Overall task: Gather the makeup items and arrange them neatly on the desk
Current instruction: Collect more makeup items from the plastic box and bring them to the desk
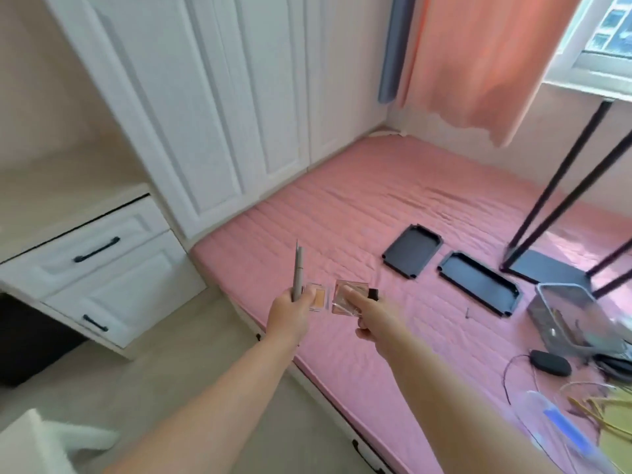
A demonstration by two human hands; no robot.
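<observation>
A person stands at the near edge of a pink bed (393,213), both arms out, makeup in each hand. The left hand (289,313) has its grip clenched around two slim grey pencils (297,271), held upright, and also pinches a small clear compact (318,297) with a peach pan. The right hand (371,318) grasps a square clear case (345,297) with a black-capped piece (373,293) showing just beyond its far edge; what that piece is cannot be made out.

The items appear gathered, so the step in hand looks like carrying them to the white table (41,203) at the left, above the drawers (99,248) with black handles. Done well, that likely means keeping the pencils vertical and pressed against the palm so they do not slide, turning without tilting the hard, smooth cases, and setting down one hand's load at a time.

The bed cover is soft, quilted and lightly creased. Far right lie two flat black rectangular trays (412,251) with notched corners, rigid and matte. A clear plastic box (561,309), a dark oval object (550,362) and loose cords sit at the right edge.
</observation>
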